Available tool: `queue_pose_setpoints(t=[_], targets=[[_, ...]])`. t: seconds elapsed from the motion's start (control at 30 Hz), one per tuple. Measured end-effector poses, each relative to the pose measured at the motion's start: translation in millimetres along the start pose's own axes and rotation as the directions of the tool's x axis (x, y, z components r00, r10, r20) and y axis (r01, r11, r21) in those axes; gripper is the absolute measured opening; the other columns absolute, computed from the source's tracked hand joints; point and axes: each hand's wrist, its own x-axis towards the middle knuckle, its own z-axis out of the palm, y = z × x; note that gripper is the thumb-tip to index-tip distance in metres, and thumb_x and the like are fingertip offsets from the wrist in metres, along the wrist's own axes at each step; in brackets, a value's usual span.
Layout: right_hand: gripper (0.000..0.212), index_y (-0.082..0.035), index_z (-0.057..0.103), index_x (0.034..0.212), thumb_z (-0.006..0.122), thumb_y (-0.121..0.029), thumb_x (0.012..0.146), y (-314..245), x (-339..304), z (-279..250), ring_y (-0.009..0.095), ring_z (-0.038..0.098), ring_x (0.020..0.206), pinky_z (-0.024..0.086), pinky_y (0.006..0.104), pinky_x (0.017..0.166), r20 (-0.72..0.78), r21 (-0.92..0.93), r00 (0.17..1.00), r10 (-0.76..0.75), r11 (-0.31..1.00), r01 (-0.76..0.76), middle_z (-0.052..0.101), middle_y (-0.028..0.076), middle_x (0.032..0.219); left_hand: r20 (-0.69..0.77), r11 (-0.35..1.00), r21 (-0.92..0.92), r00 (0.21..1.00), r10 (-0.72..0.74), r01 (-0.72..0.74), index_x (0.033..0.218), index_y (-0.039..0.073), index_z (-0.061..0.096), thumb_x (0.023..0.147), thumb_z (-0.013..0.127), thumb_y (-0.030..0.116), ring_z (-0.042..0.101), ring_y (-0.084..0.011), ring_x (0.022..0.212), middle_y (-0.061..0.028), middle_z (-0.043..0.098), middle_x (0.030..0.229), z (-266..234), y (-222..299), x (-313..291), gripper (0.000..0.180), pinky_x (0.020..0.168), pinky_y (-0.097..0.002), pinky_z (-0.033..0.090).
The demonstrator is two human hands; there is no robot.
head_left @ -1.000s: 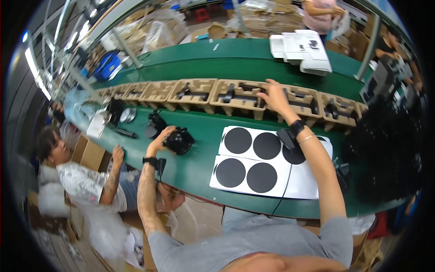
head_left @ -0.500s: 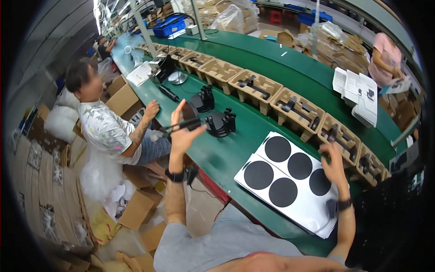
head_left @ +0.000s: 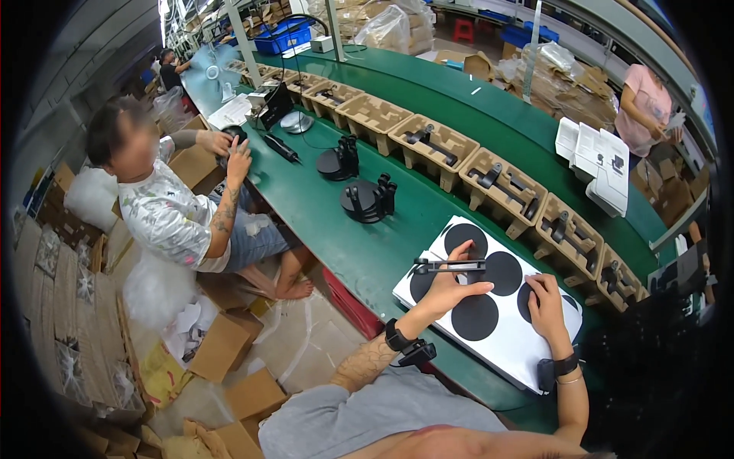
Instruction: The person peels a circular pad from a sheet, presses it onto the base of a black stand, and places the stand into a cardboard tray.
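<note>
My left hand [head_left: 447, 291] grips a black stand with a round base [head_left: 475, 269], held nearly edge-on above the white sheets. Below it, the white sheets [head_left: 482, 353] lie stacked on the green bench and carry several black round pads [head_left: 475, 317]. The fingers of my right hand [head_left: 546, 307] are bent and closed at the edge of the rightmost large pad [head_left: 525, 303], which they partly cover. Two more black stands stand on the bench to the left, one nearer [head_left: 367, 201] and one farther [head_left: 337, 163].
A row of brown pulp trays [head_left: 501, 187] with black parts runs along the bench. To the left, a seated co-worker [head_left: 164, 199] handles a black piece. A black cylindrical tool [head_left: 283, 148] lies nearby. White trays [head_left: 592, 161] are stacked on the far green surface. Open cartons [head_left: 225, 344] stand on the floor.
My left hand has brought the black stand rightward from the left of the bench to above the sheets. My right hand has shifted slightly down and left. The co-worker's hands now hold a black piece.
</note>
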Motion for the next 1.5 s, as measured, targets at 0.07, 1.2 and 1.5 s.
queue_pose_setpoints(t=[0.07,1.2,1.5], targets=[[0.028,0.001,0.059,0.104,0.052,0.001,0.077,0.2,-0.6,1.5,0.038,0.050,0.101,0.043,0.0409,0.091,-0.013,0.017,1.000,0.009,1.000,-0.009,0.052,0.020,0.106,-0.005,1.000,0.009,1.000,0.017,-0.017,0.145,0.011,0.027,0.067,0.083,0.007,0.044,-0.0223,0.120,-0.0162,0.040,0.135,0.7,-1.6,-1.2,0.096,0.098,-0.0343,0.042],[0.016,0.001,0.059,0.085,0.062,0.014,0.076,-151.9,8.5,-26.0,0.011,0.059,0.083,0.049,0.0223,0.069,-0.438,0.623,0.803,0.404,0.780,-0.053,0.055,0.004,0.087,0.251,0.856,-0.476,0.964,-0.087,0.202,0.142,0.005,0.030,0.086,0.041,0.045,0.045,-0.0377,0.126,-0.0229,0.042,0.138,-34.4,94.9,-48.6,0.070,0.100,-0.0529,0.042],[0.010,0.002,0.058,0.091,0.066,0.002,0.084,-213.9,26.6,14.5,0.011,0.063,0.067,0.051,0.0228,0.059,-0.015,0.989,0.880,0.474,0.134,-0.055,0.065,0.007,0.079,0.292,0.931,-0.366,0.950,0.107,0.008,0.149,0.006,0.012,0.082,0.025,0.079,0.037,-0.0439,0.130,-0.0324,0.028,0.145,-21.6,112.9,-68.6,0.101,0.106,-0.0506,0.033]])
